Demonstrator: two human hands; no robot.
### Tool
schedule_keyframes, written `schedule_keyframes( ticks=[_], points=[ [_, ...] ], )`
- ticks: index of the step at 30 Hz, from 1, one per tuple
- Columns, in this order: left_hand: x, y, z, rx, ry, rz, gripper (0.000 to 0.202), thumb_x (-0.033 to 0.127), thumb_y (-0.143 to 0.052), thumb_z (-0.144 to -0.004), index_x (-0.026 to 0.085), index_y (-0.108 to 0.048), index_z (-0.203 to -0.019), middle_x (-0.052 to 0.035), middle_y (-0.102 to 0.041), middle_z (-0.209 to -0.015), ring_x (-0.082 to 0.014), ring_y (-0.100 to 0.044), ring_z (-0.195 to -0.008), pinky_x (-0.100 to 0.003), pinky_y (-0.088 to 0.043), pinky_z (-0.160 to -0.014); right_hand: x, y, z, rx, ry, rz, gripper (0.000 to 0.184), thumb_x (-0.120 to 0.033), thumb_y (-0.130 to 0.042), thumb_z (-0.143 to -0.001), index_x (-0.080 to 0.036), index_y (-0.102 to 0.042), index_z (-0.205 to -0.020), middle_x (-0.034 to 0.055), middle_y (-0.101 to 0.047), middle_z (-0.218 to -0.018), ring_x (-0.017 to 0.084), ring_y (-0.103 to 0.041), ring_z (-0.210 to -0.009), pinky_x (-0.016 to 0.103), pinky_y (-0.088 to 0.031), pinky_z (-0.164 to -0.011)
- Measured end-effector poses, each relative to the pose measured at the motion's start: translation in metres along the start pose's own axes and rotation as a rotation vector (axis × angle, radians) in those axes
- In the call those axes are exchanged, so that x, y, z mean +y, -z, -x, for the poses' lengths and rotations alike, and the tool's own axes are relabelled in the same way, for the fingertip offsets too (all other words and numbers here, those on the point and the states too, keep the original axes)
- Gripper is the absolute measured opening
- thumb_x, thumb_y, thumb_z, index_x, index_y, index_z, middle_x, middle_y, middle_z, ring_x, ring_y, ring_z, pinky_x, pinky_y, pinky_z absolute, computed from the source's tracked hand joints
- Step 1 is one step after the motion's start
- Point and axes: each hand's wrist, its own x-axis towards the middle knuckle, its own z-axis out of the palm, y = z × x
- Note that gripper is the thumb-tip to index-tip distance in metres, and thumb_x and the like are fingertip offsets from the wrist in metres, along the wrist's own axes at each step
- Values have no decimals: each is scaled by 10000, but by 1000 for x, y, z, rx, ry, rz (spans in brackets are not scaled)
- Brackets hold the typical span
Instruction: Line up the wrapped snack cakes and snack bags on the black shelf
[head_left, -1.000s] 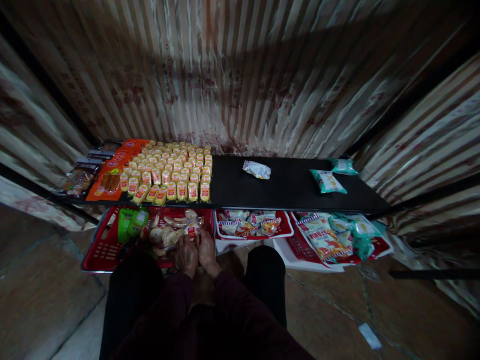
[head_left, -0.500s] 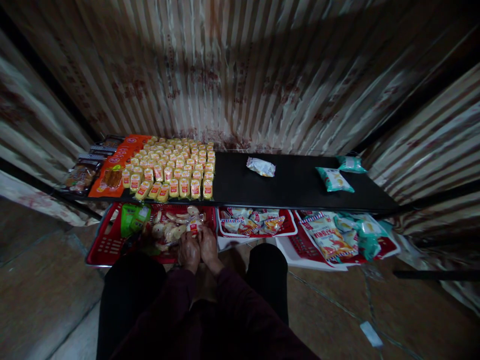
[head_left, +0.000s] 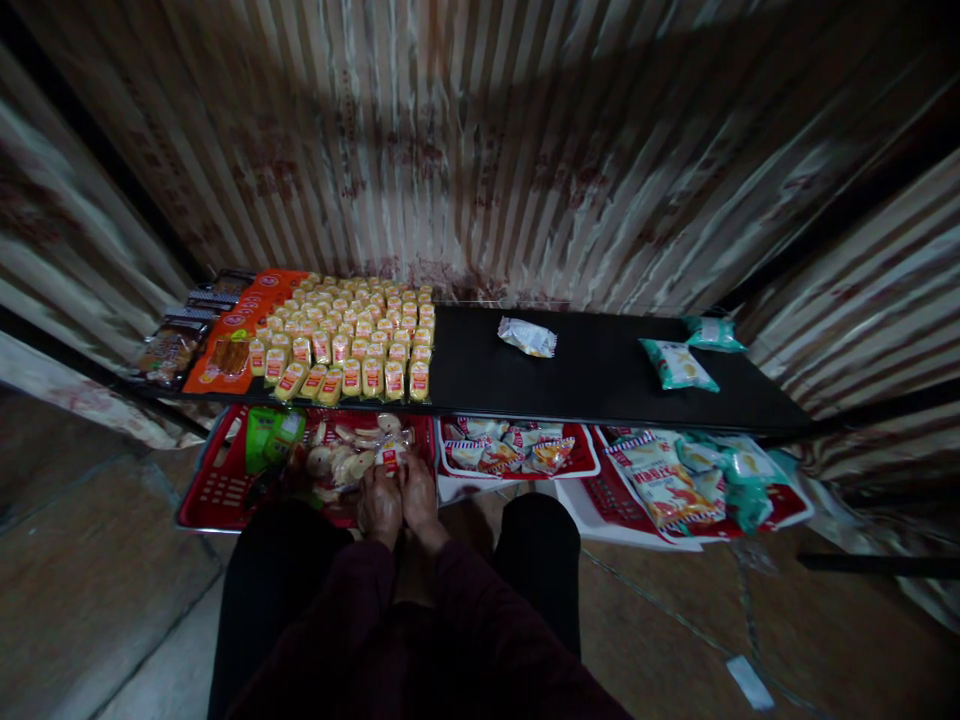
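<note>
My left hand (head_left: 381,505) and my right hand (head_left: 418,497) are side by side at the front right of a red basket (head_left: 206,490). Between their closed fingertips is a small clear-wrapped snack packet (head_left: 389,458) with a red and white label. Its lower end is hidden by the fingers. Behind and left of it, round pale wrapped snacks (head_left: 341,465) lie loose in the basket beside a green packet (head_left: 271,435). On the shelf above, many small yellow wrapped cakes (head_left: 352,340) stand in close rows.
A black shelf (head_left: 465,350) crosses the view, bearing a white packet (head_left: 528,337), teal packets (head_left: 679,365), an orange packet (head_left: 236,340) and dark packets (head_left: 169,350). Below its edge are a middle basket (head_left: 589,460) and a right basket (head_left: 799,510) of snack bags. Striped curtain (head_left: 480,150) hangs behind.
The view has shifted slightly, so the shelf and baskets appear a little further right. Both hands keep the packet at nearly the same spot, its red label showing a little more plainly.
</note>
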Motion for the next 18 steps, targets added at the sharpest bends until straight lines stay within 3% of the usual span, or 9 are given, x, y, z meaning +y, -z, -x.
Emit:
schedule_keyframes(
  ticks=[18],
  points=[
    [5,3,-5,17,5,26,291,162,-422,-854,133,-628,-1059,-130,-613,-1084,-210,-572,-977,-298,-443,-779,-4,1,-6,7,-3,12,331,-127,-384,-849,-162,-626,-1073,112,-645,-1053,193,-604,-995,325,-450,-916]
  ],
)
